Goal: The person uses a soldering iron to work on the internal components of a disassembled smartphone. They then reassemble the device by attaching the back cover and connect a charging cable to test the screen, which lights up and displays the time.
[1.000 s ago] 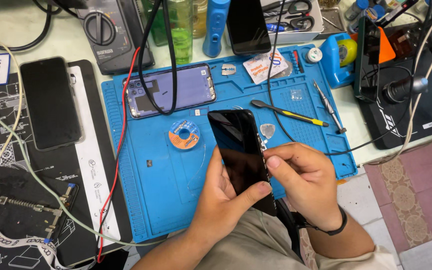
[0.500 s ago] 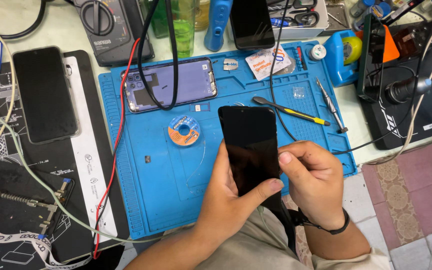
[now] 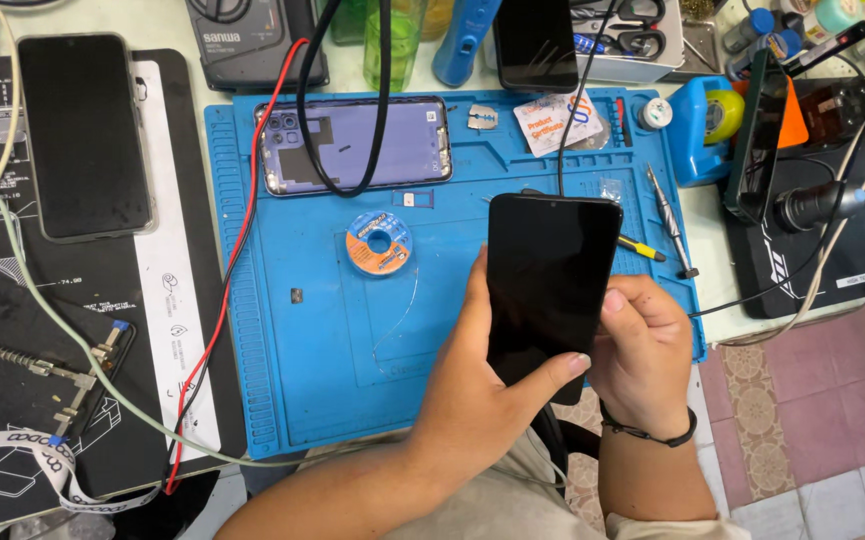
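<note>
I have turned the black phone (image 3: 549, 285) straight up over the blue mat's (image 3: 312, 340) right edge. My left hand (image 3: 477, 385) grips it; my right hand (image 3: 642, 350) pinches its side.

Dark phone screen (image 3: 549, 285) held upright over the blue mat; white sachet (image 3: 555, 122) behind.

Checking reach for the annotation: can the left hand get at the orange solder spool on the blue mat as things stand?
Probably not right away. The left hand is wrapped around the black phone, shared with the right hand. The solder spool lies just left of it on the blue mat, with nothing between; the hand only needs freeing.
</note>
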